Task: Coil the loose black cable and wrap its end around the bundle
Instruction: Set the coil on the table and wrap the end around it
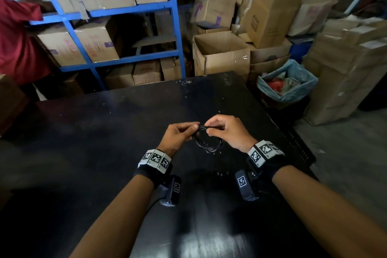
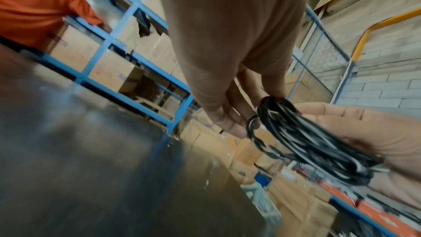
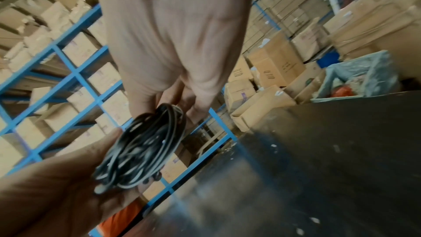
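A thin black cable is coiled into a small round bundle, held between both hands just above the black table. My left hand pinches the top of the coil from the left, and my right hand pinches the same spot from the right. In the left wrist view the cable bundle hangs from the left hand, with the right hand behind it. The right wrist view shows the coiled cable under the right hand, lying against the left hand.
Blue metal shelving with cardboard boxes stands beyond the table's far edge. More boxes and a bin lined with a blue bag are at the back right. A person in a red shirt stands at the far left.
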